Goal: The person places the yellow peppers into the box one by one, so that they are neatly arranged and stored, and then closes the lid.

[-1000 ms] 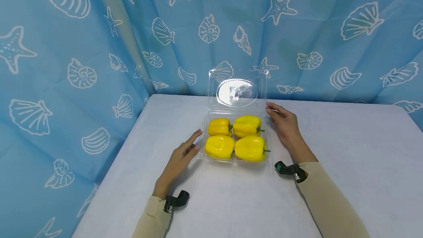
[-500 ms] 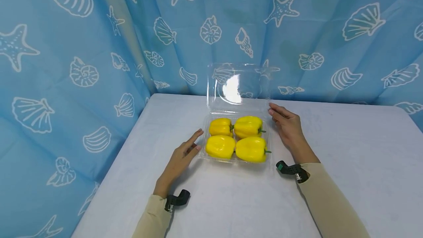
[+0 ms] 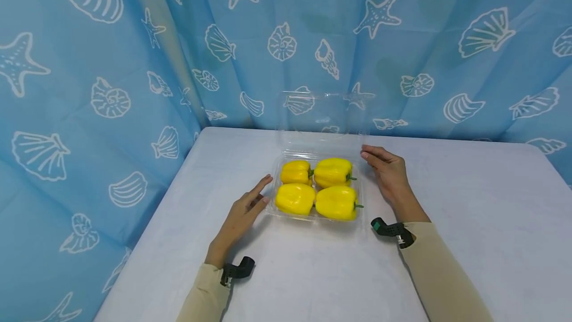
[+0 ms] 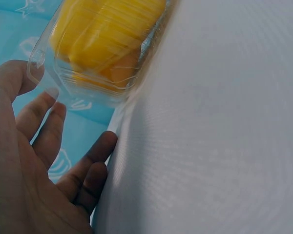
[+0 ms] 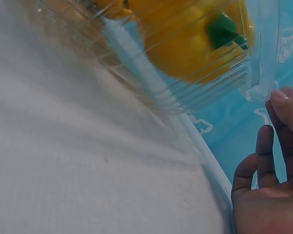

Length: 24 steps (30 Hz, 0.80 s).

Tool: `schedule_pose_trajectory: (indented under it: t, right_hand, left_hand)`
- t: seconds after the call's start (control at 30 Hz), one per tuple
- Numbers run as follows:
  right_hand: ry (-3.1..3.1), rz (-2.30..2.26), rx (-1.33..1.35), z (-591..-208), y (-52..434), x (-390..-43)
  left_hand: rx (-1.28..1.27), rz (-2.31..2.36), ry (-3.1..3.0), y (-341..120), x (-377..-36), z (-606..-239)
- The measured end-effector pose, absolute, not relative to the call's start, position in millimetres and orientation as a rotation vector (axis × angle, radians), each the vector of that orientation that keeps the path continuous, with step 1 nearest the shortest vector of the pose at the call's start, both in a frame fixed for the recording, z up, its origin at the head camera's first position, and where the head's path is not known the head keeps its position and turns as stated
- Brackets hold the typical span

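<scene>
A clear plastic clamshell box point(image 3: 316, 190) holding four yellow bell peppers point(image 3: 317, 189) sits mid-table on the pale grey tablecloth point(image 3: 469, 222), its transparent lid point(image 3: 323, 116) standing upright at the back. The left hand point(image 3: 243, 211) rests beside its near-left corner, fingers relaxed and straight. The right hand point(image 3: 388, 170), fingers extended, touches the far-right corner.
</scene>
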State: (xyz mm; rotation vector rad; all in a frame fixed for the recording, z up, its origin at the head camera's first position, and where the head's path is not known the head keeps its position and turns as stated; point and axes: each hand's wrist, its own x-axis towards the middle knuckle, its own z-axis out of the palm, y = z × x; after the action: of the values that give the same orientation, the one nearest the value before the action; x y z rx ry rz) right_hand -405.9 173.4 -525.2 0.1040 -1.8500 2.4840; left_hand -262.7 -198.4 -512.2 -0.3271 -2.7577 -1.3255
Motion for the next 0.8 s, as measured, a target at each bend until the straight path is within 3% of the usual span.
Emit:
schedule_pose_trajectory:
  t: [0.8]
  right_hand:
    - [-2.044,2.336,0.069,-523.6,176.2,-397.4]
  left_hand:
    - [-0.333,-1.327,-2.742,-198.6,-262.8,-513.2]
